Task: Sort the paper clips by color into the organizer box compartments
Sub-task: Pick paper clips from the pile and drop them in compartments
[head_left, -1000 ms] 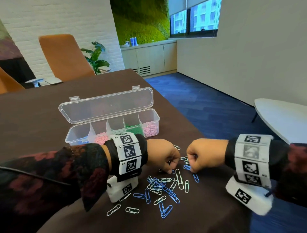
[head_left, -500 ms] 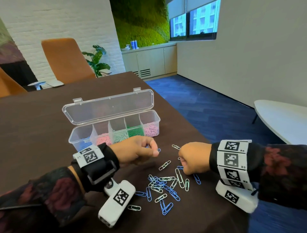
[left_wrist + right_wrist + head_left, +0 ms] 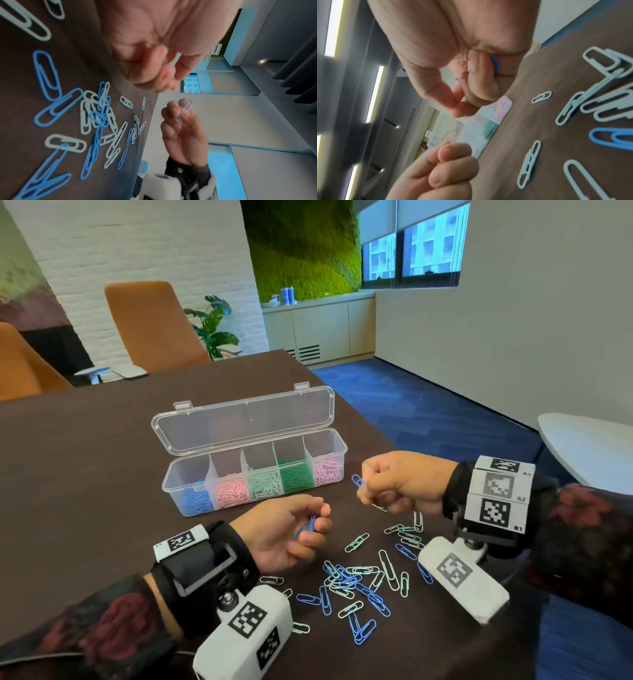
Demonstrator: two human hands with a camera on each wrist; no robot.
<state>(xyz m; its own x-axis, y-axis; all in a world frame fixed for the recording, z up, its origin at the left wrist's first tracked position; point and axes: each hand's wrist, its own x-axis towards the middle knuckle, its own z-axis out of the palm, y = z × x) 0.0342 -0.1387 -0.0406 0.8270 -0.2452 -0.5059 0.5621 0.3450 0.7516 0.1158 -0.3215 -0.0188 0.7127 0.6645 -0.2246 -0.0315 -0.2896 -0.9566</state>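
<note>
The clear organizer box (image 3: 191,470) stands open on the brown table, its compartments holding blue, pink, pale green, dark green and light pink clips. My left hand (image 3: 308,525) hovers just in front of it, fingers curled round several blue paper clips (image 3: 306,528). My right hand (image 3: 368,486) is raised to the box's right and pinches a blue paper clip (image 3: 358,481), which also shows in the left wrist view (image 3: 187,104). Another blue clip (image 3: 495,63) peeks from its curled fingers. A loose pile of blue and pale green clips (image 3: 356,580) lies on the table below both hands.
The box lid (image 3: 243,419) stands tilted up behind the compartments. The table's right edge (image 3: 373,426) drops to blue carpet. An orange chair (image 3: 150,326) stands at the far side, and a white round table (image 3: 589,446) is to the right.
Both hands have risen off the clip pile. The left turned palm-up with blue clips and drew back toward the box; the right lifted with a blue clip pinched.
</note>
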